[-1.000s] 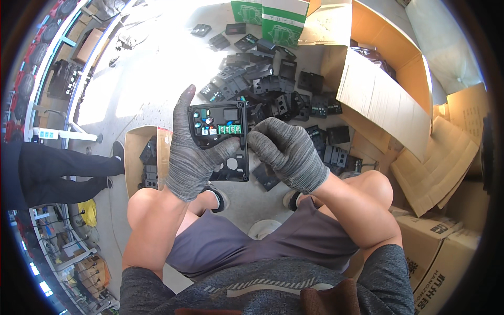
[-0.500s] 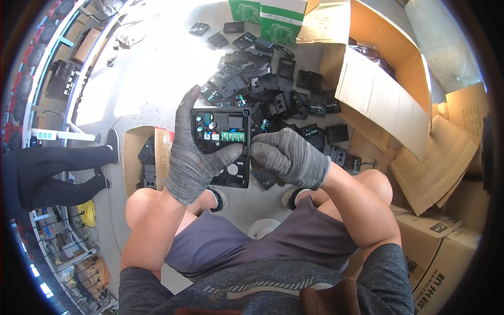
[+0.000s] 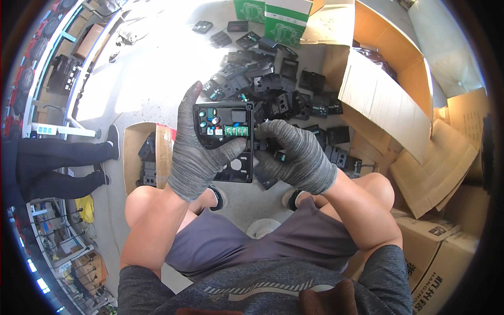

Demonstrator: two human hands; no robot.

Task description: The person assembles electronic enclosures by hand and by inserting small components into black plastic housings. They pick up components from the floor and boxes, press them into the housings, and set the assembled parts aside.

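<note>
My left hand (image 3: 190,157), in a grey knit glove, grips a black plastic housing (image 3: 224,116) by its left side, the thumb laid across its face. The housing is open toward me and shows a circuit board with a green terminal block (image 3: 236,130) and small components. A round hole shows in its lower part. Close to the housing's right edge is my right hand (image 3: 307,157), gloved alike, thumb and index finger apart with nothing visible between them. Whether its fingertips touch the edge I cannot tell. Beyond my hands lies a pile of similar black housings (image 3: 268,82).
A small carton (image 3: 134,152) holding black housings stands at left, near another person's legs (image 3: 68,165). Green-and-white boxes (image 3: 286,22) stand at the back. A large opened carton (image 3: 383,94) and cardboard sheets (image 3: 436,163) fill the right. Shelving (image 3: 60,135) lines the left.
My right hand's fingers, closed against the housing's right edge before, have spread apart. The housing in my left hand has shifted slightly up and right in view.
</note>
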